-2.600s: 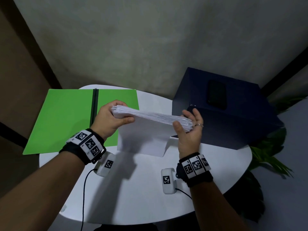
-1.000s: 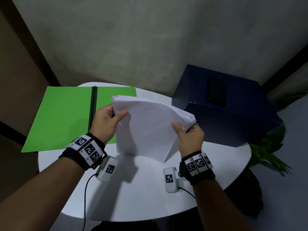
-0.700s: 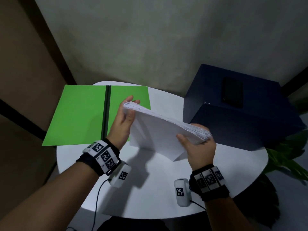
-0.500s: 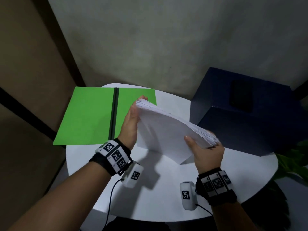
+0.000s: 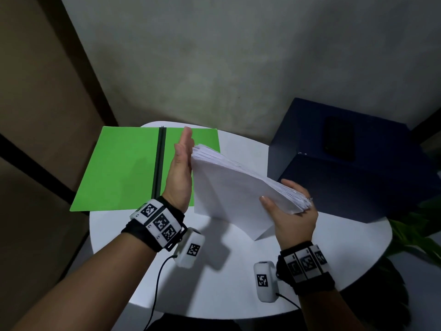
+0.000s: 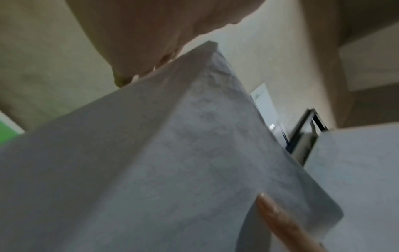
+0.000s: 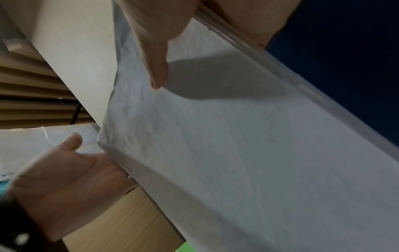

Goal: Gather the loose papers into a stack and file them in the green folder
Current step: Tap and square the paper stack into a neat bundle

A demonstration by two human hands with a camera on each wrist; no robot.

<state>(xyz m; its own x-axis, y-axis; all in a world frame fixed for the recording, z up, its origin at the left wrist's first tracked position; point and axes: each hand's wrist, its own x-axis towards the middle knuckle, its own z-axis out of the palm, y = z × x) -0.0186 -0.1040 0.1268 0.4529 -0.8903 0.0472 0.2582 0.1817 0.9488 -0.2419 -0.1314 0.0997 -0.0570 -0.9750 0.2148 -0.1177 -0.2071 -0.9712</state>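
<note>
Two hands: right hand (image 5: 292,217) grips paper stack (image 5: 235,189); left hand (image 5: 180,173) flat against it.

A plain office-like corner, probably a small meeting or work nook. A round white table (image 5: 238,283) stands against a bare grey plaster wall (image 5: 238,56). A dark blue box (image 5: 346,177) sits beyond the right fingertips, and brown wall panels (image 5: 35,115) rise to the left of the left fingers.
</note>
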